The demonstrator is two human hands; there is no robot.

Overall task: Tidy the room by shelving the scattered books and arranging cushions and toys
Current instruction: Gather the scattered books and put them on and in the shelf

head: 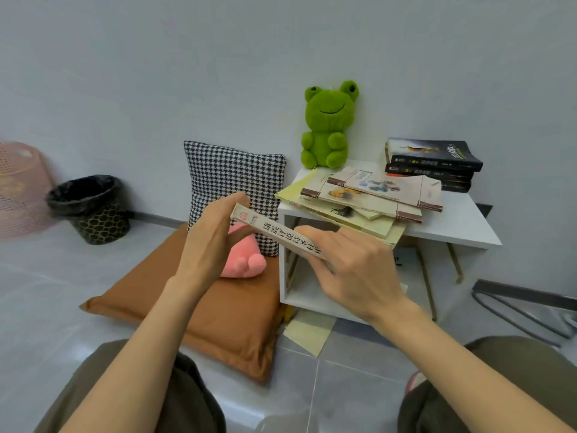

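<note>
Since the paperback book [276, 231] is thin and light, with a stiff spine but covers that likely flex, it probably handles best gripped at both ends, as now. Held spine-up at centre frame, it sits in front of the white cube shelf [452, 226]. At 9 o'clock of the book, the left hand [212, 242] curls around its far end; at 3 o'clock, the right hand [352, 267] clamps the near end, fingers over the spine. Neither hand is free.

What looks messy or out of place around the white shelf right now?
The light books on the white shelf lie fanned askew, overhanging its front edge. A yellow sheet lies on the floor below.
</note>
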